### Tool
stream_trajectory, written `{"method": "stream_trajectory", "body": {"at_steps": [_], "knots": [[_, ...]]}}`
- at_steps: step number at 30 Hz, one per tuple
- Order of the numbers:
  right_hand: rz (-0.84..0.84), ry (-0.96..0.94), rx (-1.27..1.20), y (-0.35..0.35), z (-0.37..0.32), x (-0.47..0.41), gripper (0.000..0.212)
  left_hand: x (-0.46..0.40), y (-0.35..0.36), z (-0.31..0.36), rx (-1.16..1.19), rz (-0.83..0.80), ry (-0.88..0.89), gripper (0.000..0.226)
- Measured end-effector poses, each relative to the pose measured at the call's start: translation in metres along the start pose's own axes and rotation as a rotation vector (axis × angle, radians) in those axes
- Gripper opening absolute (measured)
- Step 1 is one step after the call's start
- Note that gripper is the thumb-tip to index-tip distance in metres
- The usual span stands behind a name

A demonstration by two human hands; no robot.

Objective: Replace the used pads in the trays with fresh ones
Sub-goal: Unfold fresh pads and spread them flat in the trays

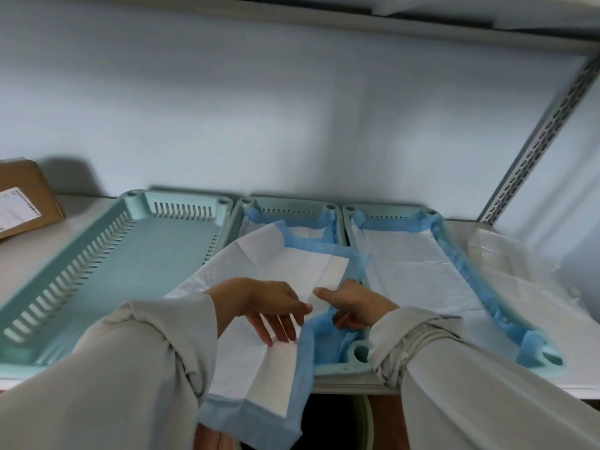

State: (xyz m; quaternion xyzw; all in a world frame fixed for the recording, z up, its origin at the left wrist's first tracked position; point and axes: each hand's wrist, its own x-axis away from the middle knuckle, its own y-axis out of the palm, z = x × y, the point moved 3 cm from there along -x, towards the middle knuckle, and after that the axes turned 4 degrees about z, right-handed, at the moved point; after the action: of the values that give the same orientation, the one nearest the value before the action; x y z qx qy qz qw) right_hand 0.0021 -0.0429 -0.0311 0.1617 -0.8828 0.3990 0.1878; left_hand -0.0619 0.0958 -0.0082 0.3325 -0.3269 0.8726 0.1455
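- Three pale green trays sit side by side on a white shelf (pixel 535 319): the left tray (pixel 107 274) is bare, the middle tray (pixel 357 350) is half covered, and the right tray (pixel 548 355) is lined.
- The right tray holds a white pad with blue edging (pixel 418 274), lying flat along its floor, the blue border riding up over the rim.
- A second pad (pixel 259 355), only partly unfolded, lies slantwise over the middle tray; its near end hangs off the front edge of the shelf and its far end reaches toward the tray's back wall.
- Another blue-edged layer shows at the back of the middle tray; whether that is a separate pad or a fold of the same one, I cannot tell.
- The left hand (pixel 266 303) rests on top of this pad, fingers fairly straight and spread toward the centre fold, thumb against the sheet; it looks like pressing or smoothing more than a firm pinch.
- The right hand (pixel 352 303) is at the pad's blue right border, fingers curled down into the bunched blue edge near the tray's front corner, thumb pointing left; it appears to be grasping that edge.
- Judged step: spreading a pad into the middle tray, with the left tray not yet lined.
- The next move likely calls for opening the remaining fold, squaring the sheet to the tray, and tucking the border along the rim.
- A cardboard box (pixel 22 199) sits at the far left, and a clear plastic wrapper (pixel 506 264) lies to the right.
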Motion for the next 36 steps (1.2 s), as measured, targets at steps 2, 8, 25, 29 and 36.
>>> {"method": "stream_trajectory", "body": {"at_steps": [2,8,25,29,36], "knots": [[0.030,-0.070,0.002,0.005,-0.003,-0.004,0.027,-0.007,-0.016,0.000,-0.219,0.192,0.066,0.040],[-0.064,-0.053,0.213,0.022,-0.008,-0.009,0.036,-0.006,-0.083,-0.054,-0.570,0.788,-0.151,0.038],[0.402,-0.276,0.046,0.007,-0.054,0.013,0.027,0.046,-0.109,-0.142,0.146,0.965,-0.240,0.028],[0.235,-0.230,0.114,0.022,-0.034,0.005,0.031,0.051,-0.099,-0.141,-0.072,0.852,-0.258,0.039],[0.211,-0.246,0.022,0.028,-0.027,-0.007,0.023,0.030,-0.096,-0.092,-0.201,0.885,-0.068,0.046]]}}
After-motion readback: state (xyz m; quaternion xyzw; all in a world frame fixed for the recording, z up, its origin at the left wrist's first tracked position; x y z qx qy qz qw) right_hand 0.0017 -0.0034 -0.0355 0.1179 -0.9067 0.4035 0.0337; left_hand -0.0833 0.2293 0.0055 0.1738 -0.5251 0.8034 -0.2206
